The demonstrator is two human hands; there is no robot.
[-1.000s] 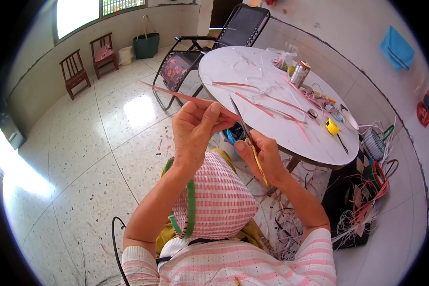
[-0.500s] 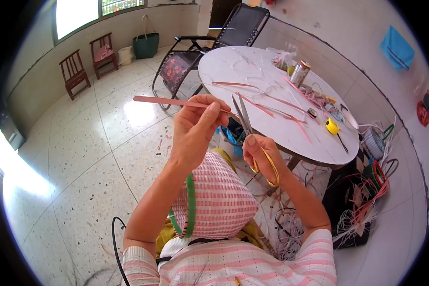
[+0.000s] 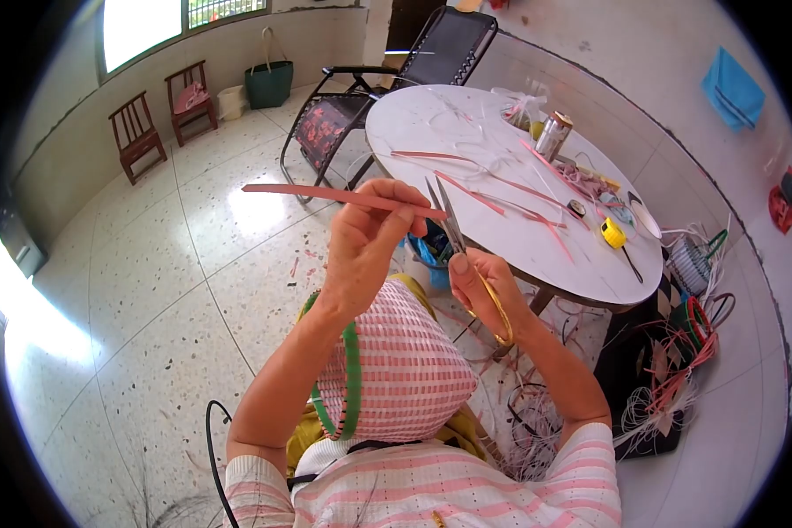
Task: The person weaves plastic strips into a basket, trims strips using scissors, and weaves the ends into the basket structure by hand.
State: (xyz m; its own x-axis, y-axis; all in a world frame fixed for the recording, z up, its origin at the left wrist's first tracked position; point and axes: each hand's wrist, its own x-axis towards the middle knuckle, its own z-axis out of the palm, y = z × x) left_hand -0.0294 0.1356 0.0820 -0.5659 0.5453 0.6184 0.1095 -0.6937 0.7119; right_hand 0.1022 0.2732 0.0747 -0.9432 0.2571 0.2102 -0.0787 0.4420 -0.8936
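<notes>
Between the thumb and fingers of my left hand (image 3: 365, 242) is a flat pink strip (image 3: 299, 191), its long end reaching left and its short end pointing right. My right hand (image 3: 488, 286) grips gold-handled scissors (image 3: 455, 231), whose blades are slightly apart around the strip's right end. Below both hands, a pink and white woven basket (image 3: 405, 370) with a green rim (image 3: 352, 378) lies tilted on my lap.
A round white table (image 3: 510, 238) ahead holds pink strips, a can (image 3: 553, 136) and a yellow tape measure (image 3: 613, 233). Behind it stands a folding recliner (image 3: 444, 53). Tangled strips (image 3: 532, 431) lie on the floor at right. Two small chairs (image 3: 136, 136) stand back left.
The pink strip has swung level and its right end now lies between the scissor blades. The scissors, nearly closed one second ago, have opened, and my right hand has turned with them.
</notes>
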